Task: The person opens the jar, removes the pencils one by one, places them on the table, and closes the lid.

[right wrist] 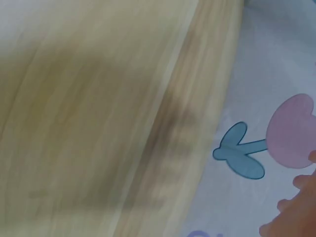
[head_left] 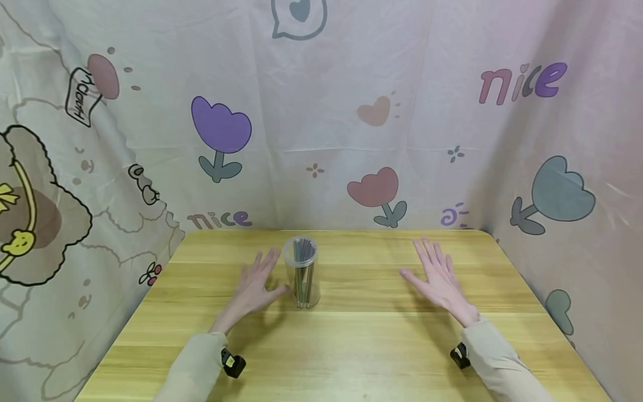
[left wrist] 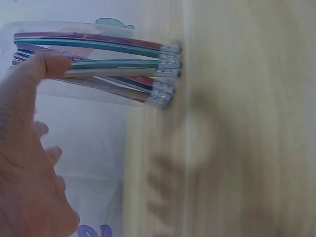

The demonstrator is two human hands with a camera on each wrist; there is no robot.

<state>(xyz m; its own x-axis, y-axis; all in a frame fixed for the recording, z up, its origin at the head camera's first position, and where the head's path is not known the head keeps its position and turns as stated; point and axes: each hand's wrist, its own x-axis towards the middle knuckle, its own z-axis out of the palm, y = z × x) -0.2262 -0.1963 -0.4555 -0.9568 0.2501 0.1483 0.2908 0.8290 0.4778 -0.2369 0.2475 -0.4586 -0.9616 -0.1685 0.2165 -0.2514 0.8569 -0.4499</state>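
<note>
Cup (head_left: pixel 315 287) stands upright on table (head_left: pixel 351 346), probably so the sticks (head_left: pixel 303 273) stay bundled. Left hand (head_left: pixel 255 287) spread just left of cup, contact unclear; right hand (head_left: pixel 441 282) spread, well right of cup, empty.

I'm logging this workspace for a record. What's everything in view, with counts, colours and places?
Cup: one, clear, upright on the table, left of middle
Sticks: several, exact count unclear; teal, dark red, grey and others; in the cup
Table: one, light wood, under everything
Cloth: count unclear, pale with coloured prints, behind and beside the table
Black boxes: two, black, one at each wrist
Sleeves: two, beige, one on each arm
Left grip: one bare hand, beside the cup, contact unclear
Right grip: one bare hand, over the table's right side
</note>
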